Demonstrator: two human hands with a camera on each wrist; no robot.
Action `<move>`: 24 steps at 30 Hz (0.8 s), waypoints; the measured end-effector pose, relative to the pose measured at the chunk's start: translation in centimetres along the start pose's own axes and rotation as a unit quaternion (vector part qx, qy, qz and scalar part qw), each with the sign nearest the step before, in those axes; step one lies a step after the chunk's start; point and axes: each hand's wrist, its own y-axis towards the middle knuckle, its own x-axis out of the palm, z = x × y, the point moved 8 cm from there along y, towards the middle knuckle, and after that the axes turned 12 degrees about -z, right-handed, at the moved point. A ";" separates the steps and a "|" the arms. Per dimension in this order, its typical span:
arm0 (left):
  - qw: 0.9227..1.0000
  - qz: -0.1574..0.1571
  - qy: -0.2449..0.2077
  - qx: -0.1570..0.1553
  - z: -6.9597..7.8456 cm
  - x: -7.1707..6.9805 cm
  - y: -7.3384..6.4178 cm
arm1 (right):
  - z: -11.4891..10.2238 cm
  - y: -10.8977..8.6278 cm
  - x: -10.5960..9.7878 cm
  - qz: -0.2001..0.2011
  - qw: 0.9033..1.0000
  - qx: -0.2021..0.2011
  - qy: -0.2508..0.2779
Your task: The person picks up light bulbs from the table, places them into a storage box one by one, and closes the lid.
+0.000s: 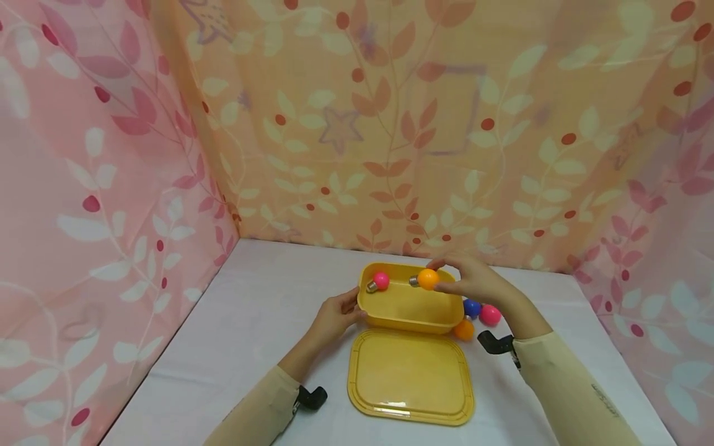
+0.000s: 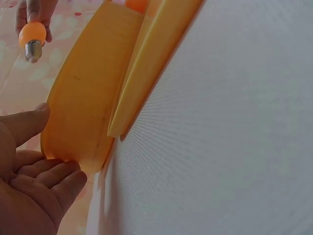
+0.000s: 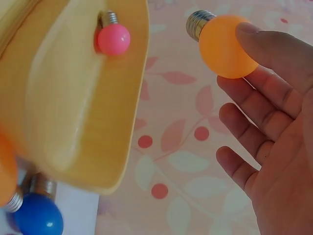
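A yellow plastic box (image 1: 409, 303) stands uncovered, with a pink bulb (image 1: 381, 281) lying in its far left part. My left hand (image 1: 337, 314) touches the box's left end, its thumb and loosely extended fingers against the wall in the left wrist view. Above the box, my right hand (image 1: 471, 282) pinches an orange bulb (image 1: 428, 279) between thumb and fingers. The bulb's metal screw base (image 3: 199, 24) points left in the head view. In the right wrist view the remaining fingers (image 3: 249, 132) are spread apart below the orange bulb.
The box's flat yellow lid (image 1: 411, 376) lies on the white tabletop (image 1: 234, 347) just in front of it. Beside the box's right end are a blue bulb (image 1: 471, 308), another pink bulb (image 1: 490, 315) and another orange bulb (image 1: 464, 330). Patterned curtains (image 1: 390, 124) hang behind and on both sides.
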 end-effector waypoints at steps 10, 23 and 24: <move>1.000 0.006 0.013 -0.006 -0.1 -0.1 0.0 | -0.8 4.5 1.0 -0.035 0.998 -0.052 -0.014; 1.000 0.002 0.020 -0.009 -0.2 -0.1 0.1 | -1.4 7.3 3.0 -0.079 0.994 -0.068 -0.035; 1.000 0.001 0.020 -0.007 -0.2 -0.1 0.1 | -1.5 7.6 3.2 -0.085 0.993 -0.073 -0.039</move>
